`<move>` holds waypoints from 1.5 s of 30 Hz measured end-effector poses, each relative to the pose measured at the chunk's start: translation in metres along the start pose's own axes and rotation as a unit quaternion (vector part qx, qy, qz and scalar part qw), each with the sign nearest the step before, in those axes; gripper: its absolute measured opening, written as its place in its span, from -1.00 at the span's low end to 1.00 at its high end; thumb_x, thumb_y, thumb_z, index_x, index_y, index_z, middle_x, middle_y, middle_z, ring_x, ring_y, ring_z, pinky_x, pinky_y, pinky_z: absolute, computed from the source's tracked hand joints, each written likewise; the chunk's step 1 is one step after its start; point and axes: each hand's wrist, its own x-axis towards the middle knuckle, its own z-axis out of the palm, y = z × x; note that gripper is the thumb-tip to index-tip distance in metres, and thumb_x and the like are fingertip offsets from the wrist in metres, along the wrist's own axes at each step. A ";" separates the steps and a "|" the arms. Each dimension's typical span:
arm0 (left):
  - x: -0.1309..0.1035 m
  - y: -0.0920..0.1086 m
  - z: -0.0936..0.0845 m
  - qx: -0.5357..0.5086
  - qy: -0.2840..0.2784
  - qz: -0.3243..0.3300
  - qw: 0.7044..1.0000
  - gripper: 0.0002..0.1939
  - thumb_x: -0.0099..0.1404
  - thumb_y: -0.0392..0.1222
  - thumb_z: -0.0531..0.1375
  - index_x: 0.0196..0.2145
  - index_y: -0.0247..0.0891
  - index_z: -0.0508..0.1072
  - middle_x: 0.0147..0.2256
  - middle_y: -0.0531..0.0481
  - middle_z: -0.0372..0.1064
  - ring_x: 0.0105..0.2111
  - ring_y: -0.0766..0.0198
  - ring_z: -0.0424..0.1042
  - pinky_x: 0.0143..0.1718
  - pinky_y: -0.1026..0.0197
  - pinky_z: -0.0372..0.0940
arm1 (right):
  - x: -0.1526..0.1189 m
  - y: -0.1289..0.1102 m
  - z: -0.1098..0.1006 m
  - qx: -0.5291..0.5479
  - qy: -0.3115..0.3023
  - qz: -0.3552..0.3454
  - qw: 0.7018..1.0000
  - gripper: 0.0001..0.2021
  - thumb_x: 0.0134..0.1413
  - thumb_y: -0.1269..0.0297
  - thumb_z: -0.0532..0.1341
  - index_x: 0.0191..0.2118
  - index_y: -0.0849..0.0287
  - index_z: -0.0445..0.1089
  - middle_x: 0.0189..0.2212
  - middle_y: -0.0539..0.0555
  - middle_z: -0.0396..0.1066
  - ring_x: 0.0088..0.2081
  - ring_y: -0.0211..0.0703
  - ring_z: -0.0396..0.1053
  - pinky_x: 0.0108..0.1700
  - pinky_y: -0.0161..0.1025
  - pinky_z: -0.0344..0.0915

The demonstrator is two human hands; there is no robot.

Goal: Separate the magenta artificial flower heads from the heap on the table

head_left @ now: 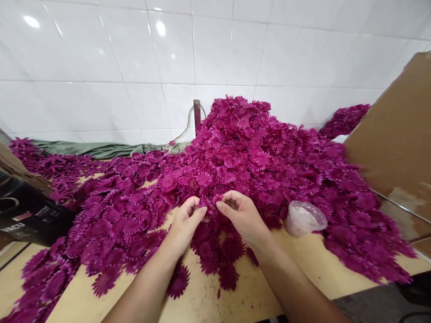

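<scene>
Both of my hands meet low in front of a large heap of magenta flower-shaped pieces [256, 157]. My left hand [190, 215] pinches the left side of a small magenta flower piece [208, 205] between thumb and bent fingers. On its right side, the thumb and forefinger of my right hand [237, 213] close on the same piece. More flower pieces lie under and around my fingers, and a few lie loose between my forearms. To the right of my right hand, a clear plastic cup [305, 219] with whitish contents leans against the heap.
A light wooden table [215, 305] bears the heap. Cardboard [393, 143] stands at the right, and a black box [30, 215] at the left. Green cloth [90, 149] lies along the white tiled wall [134, 54]. A dark upright bracket [197, 116] with a cord stands behind.
</scene>
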 end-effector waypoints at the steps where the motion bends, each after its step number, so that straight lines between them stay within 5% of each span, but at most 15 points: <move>1: 0.000 0.000 0.000 -0.020 0.000 -0.008 1.000 -0.79 -0.07 -0.14 0.22 -0.52 -0.26 0.26 -0.57 0.15 0.22 -0.56 0.42 0.22 -0.50 0.35 0.22 | 0.001 0.000 0.000 0.002 0.013 0.001 1.000 -0.84 -0.30 0.26 0.22 -0.56 0.14 0.21 -0.63 -0.11 0.18 -0.56 -0.33 0.11 -0.49 -0.34 0.10; 9: -0.004 0.008 0.001 -0.104 -0.051 -0.068 0.991 -0.67 -0.04 -0.18 0.21 -0.26 -0.24 0.33 -0.48 0.06 0.34 -0.53 0.34 0.34 -0.60 0.34 0.25 | 0.000 0.006 0.004 -0.042 -0.001 -0.012 0.999 -0.77 -0.25 0.28 0.19 -0.61 0.12 0.06 -0.67 -0.15 0.07 -0.59 -0.35 0.06 -0.52 -0.35 0.04; 16: -0.004 0.005 0.006 -0.004 -0.029 -0.067 0.997 -0.71 -0.09 -0.08 0.28 -0.42 -0.29 0.37 -0.66 0.16 0.23 -0.67 0.46 0.18 -0.64 0.39 0.08 | 0.001 0.007 0.007 -0.079 0.026 -0.053 0.995 -0.81 -0.26 0.42 0.19 -0.39 0.14 0.24 -0.48 -0.05 0.27 -0.43 -0.28 0.26 -0.34 -0.30 0.25; 19: -0.004 0.006 0.005 0.025 -0.020 -0.042 0.999 -0.72 -0.12 -0.10 0.30 -0.45 -0.28 0.41 -0.64 0.17 0.23 -0.66 0.47 0.16 -0.63 0.38 0.07 | 0.003 0.003 0.001 -0.055 -0.054 -0.038 0.996 -0.78 -0.23 0.36 0.23 -0.32 0.16 0.34 -0.36 0.02 0.36 -0.30 -0.23 0.32 -0.19 -0.23 0.26; 22: -0.003 0.006 0.004 0.037 -0.015 -0.027 0.999 -0.74 -0.16 -0.13 0.31 -0.47 -0.27 0.42 -0.62 0.16 0.26 -0.65 0.45 0.16 -0.61 0.37 0.06 | 0.003 0.000 -0.009 -0.005 -0.119 0.002 0.993 -0.86 -0.20 0.29 0.24 -0.40 0.17 0.41 -0.44 -0.01 0.41 -0.35 -0.24 0.34 -0.22 -0.24 0.25; 27: 0.000 0.004 0.003 0.048 0.000 -0.022 0.999 -0.77 -0.10 -0.10 0.28 -0.52 -0.26 0.35 -0.69 0.20 0.17 -0.68 0.46 0.08 -0.63 0.37 -0.02 | -0.001 0.001 -0.014 0.014 -0.056 0.037 0.998 -0.88 -0.22 0.25 0.26 -0.55 0.21 0.40 -0.64 -0.10 0.33 -0.58 -0.37 0.21 -0.45 -0.34 0.16; 32: 0.002 0.002 0.000 0.093 -0.002 0.005 0.996 -0.68 0.00 0.01 0.20 -0.66 -0.26 0.22 -0.71 0.18 0.11 -0.66 0.44 0.05 -0.59 0.36 -0.02 | -0.004 0.003 -0.002 0.038 -0.092 0.044 0.994 -0.83 -0.30 0.35 0.31 -0.44 0.19 0.36 -0.57 -0.12 0.34 -0.52 -0.37 0.26 -0.40 -0.35 0.17; 40: 0.003 -0.001 0.000 0.117 -0.023 0.040 0.992 -0.62 0.05 0.07 0.15 -0.67 -0.25 0.17 -0.67 0.18 0.03 -0.61 0.42 0.03 -0.57 0.34 -0.02 | -0.004 -0.002 0.006 0.053 -0.089 0.050 0.993 -0.88 -0.26 0.33 0.26 -0.57 0.20 0.28 -0.67 -0.15 0.25 -0.60 -0.41 0.18 -0.47 -0.38 0.16; 43: 0.003 -0.002 0.001 0.089 -0.022 0.040 0.995 -0.62 0.04 0.07 0.16 -0.67 -0.26 0.19 -0.66 0.16 0.07 -0.61 0.42 0.05 -0.57 0.35 -0.01 | 0.001 -0.006 0.002 0.008 -0.045 0.015 0.999 -0.89 -0.22 0.31 0.22 -0.59 0.21 0.29 -0.70 -0.14 0.24 -0.62 -0.40 0.19 -0.51 -0.38 0.15; 45: 0.003 0.000 -0.001 0.040 -0.005 0.037 0.998 -0.64 0.01 0.05 0.20 -0.65 -0.27 0.21 -0.66 0.17 0.10 -0.61 0.43 0.07 -0.56 0.36 0.02 | 0.009 -0.008 -0.007 -0.007 0.036 -0.008 0.999 -0.88 -0.18 0.29 0.19 -0.58 0.21 0.29 -0.67 -0.11 0.28 -0.61 -0.38 0.22 -0.52 -0.38 0.16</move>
